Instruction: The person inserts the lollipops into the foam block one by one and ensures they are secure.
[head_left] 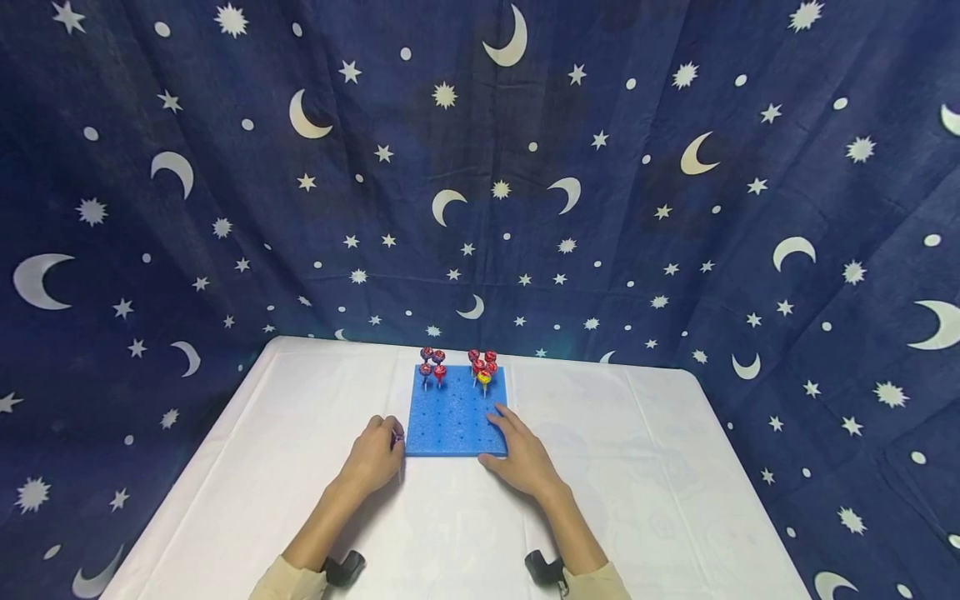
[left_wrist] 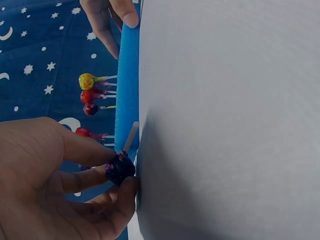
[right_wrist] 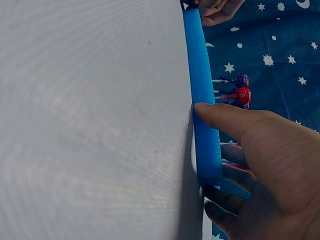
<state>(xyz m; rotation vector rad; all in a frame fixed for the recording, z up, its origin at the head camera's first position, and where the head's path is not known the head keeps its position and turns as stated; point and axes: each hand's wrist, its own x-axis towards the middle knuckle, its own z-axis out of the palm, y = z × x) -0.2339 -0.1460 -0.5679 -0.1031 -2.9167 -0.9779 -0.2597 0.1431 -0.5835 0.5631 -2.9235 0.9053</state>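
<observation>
A blue foam board with rows of small holes lies on the white-covered table. Beside its front left corner, my left hand pinches a dark purple wrapped lollipop between thumb and fingers. Its bare white stick points away from the palm in the left wrist view. My right hand rests at the board's front right corner, thumb touching the front edge and the other fingers spread over the top and right side. Lollipops stand in the board's back rows: purple and red ones at left, red ones with a yellow one at right.
A white cloth covers the table. Behind and around it hangs a dark blue curtain printed with moons and stars. Black wrist cameras are strapped near both sleeves.
</observation>
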